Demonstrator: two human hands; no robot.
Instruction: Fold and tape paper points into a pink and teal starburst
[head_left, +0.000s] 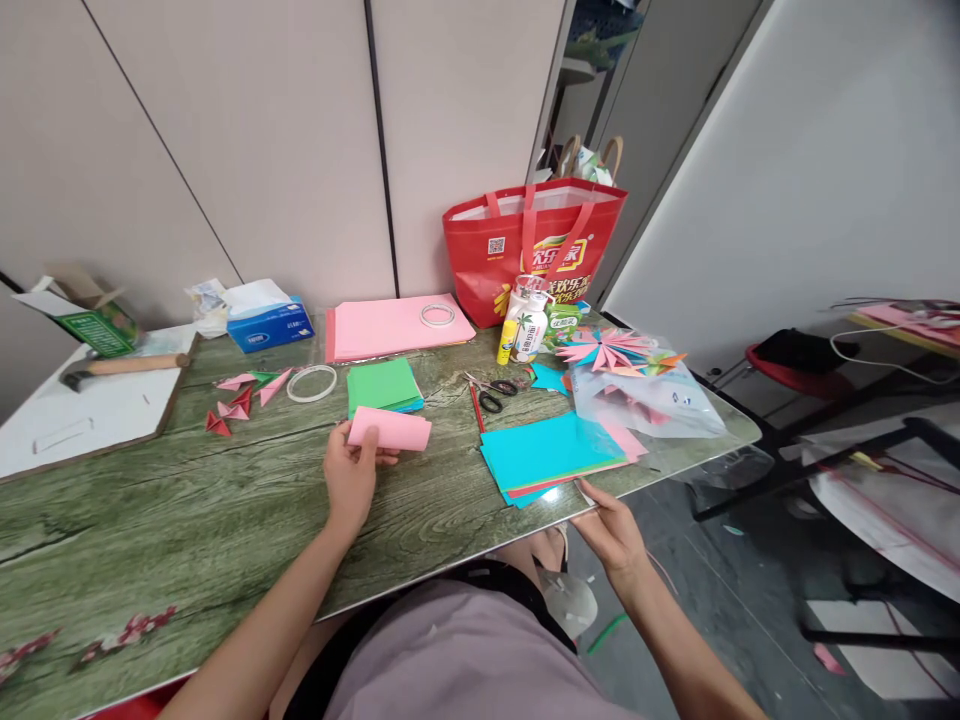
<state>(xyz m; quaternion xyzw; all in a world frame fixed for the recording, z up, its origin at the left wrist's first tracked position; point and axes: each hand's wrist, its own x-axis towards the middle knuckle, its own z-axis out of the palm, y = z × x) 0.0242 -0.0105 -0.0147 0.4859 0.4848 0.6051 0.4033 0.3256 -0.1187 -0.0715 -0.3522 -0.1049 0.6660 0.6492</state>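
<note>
- Wood-grain table (247, 520).
- Red shopping bag (480, 265), at the back.
- Blue sheets (547, 450), near the front edge.
- Right hand (611, 528), beside them, fingers slightly parted; cannot tell whether they grip anything.
- Left hand (351, 482), thumb and fingers pinching folded pink paper (403, 430) near green sheets (382, 384).
</note>
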